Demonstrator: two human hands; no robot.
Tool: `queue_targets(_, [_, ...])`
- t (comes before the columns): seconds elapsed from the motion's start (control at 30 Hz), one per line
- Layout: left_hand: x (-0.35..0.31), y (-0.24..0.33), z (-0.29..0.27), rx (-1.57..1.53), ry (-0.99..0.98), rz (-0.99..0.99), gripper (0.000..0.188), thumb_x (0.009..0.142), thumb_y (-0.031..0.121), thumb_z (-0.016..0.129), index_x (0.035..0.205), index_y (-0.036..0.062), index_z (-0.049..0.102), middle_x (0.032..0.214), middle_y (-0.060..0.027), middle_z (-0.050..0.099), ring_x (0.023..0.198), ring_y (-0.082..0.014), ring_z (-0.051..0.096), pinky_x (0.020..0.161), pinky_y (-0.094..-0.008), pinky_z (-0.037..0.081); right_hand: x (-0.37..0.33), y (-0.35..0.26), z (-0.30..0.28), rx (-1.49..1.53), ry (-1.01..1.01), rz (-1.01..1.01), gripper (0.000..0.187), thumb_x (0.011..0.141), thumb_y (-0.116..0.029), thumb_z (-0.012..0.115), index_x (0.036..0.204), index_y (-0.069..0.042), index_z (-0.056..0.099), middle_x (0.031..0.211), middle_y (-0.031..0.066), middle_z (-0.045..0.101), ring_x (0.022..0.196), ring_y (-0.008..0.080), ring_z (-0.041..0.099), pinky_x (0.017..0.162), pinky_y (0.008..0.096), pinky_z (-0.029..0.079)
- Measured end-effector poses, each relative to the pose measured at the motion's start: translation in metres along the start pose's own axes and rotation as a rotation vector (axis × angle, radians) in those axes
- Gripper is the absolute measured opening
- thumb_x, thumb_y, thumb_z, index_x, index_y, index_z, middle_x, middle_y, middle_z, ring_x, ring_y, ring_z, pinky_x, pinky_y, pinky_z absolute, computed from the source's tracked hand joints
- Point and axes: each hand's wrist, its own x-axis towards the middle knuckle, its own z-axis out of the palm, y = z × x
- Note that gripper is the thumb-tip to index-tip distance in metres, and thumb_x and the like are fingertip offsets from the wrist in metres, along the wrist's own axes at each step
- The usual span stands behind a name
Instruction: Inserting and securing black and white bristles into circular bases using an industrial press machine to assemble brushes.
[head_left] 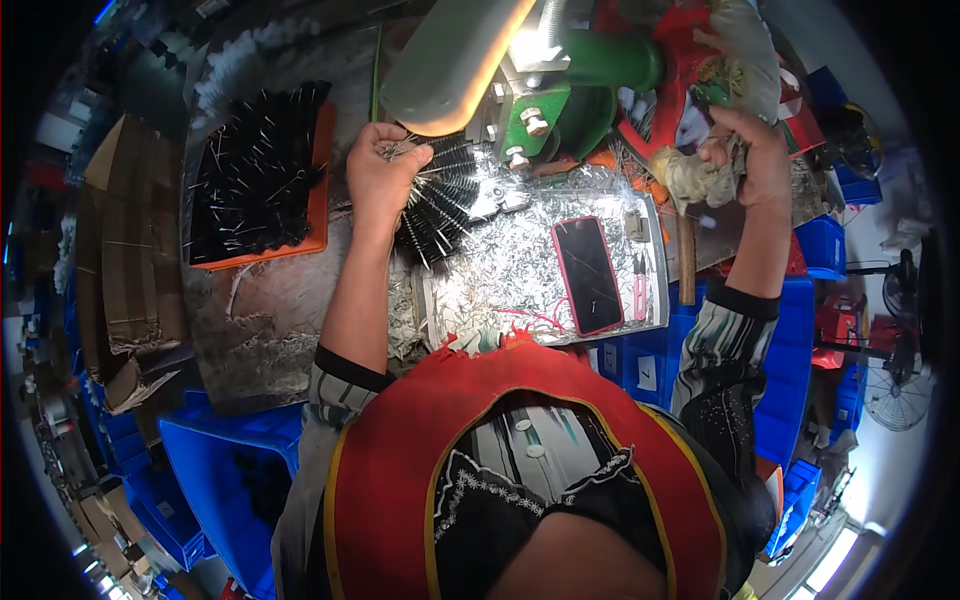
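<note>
My left hand (376,185) is closed around the wire stems of several black-bristled wire brushes (440,205), which fan out to the right of it. They hang over the left end of a shallow metal tray (500,270), beside the green machine (535,120). Off to the right, my right hand (755,150) curls around a lumpy handle wrapped in pale cloth (695,178), next to the machine's red part. The lamp head (450,70) covers some of the space just beyond my left fingers.
An orange bin (318,190) heaped with black wire brushes stands left on the worn bench. In the tray, among metal scraps, lie a red-cased phone (587,275) and a small pink-handled tool (640,290). A wooden handle (686,260) hangs at right. Blue bins (225,450) and cardboard boxes (130,250) surround the bench.
</note>
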Motion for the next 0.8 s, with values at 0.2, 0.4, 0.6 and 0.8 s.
queue_targets(0.2, [0.005, 0.000, 0.000, 0.058, -0.004, 0.032, 0.029, 0.063, 0.000, 0.074, 0.085, 0.0008, 0.055, 0.075, -0.0043, 0.059, 0.069, -0.0105, 0.054, 0.064, -0.0231, 0.045, 0.010, -0.011, 0.001, -0.051, -0.031, 0.020, 0.020, 0.069, -0.017, 0.065, 0.060, -0.001, 0.056, 0.050, 0.0084, 0.051, 0.041, 0.0170, 0.051, 0.044, 0.0266, 0.040])
queue_targets(0.4, [0.005, 0.010, 0.001, 0.065, -0.050, -0.006, 0.028, 0.063, -0.001, 0.073, 0.084, 0.0007, 0.055, 0.076, -0.0047, 0.059, 0.068, -0.0102, 0.054, 0.063, -0.0224, 0.045, -0.008, 0.096, 0.019, 0.090, 0.168, -0.485, 0.013, 0.071, -0.003, 0.058, 0.060, 0.003, 0.054, 0.057, 0.0116, 0.053, 0.049, 0.0171, 0.051, 0.049, 0.0259, 0.042])
queue_targets(0.6, [0.010, -0.004, -0.006, -0.215, 0.031, -0.168, 0.026, 0.062, -0.005, 0.071, 0.082, 0.0015, 0.055, 0.075, -0.0059, 0.059, 0.066, -0.0113, 0.056, 0.061, -0.0232, 0.046, 0.004, 0.101, 0.005, 0.188, 0.095, -0.347, 0.009, 0.074, 0.000, 0.054, 0.067, 0.006, 0.054, 0.058, 0.0118, 0.051, 0.056, 0.0189, 0.053, 0.050, 0.0307, 0.044])
queue_targets(0.8, [0.009, -0.012, -0.006, -0.290, 0.087, -0.057, 0.023, 0.068, -0.009, 0.067, 0.082, -0.0001, 0.051, 0.074, -0.0082, 0.057, 0.060, -0.0132, 0.057, 0.053, -0.0231, 0.049, 0.000, 0.023, 0.007, 0.065, 0.121, -0.006, 0.015, 0.070, -0.010, 0.063, 0.065, 0.002, 0.057, 0.054, 0.0095, 0.051, 0.047, 0.0180, 0.053, 0.048, 0.0287, 0.043])
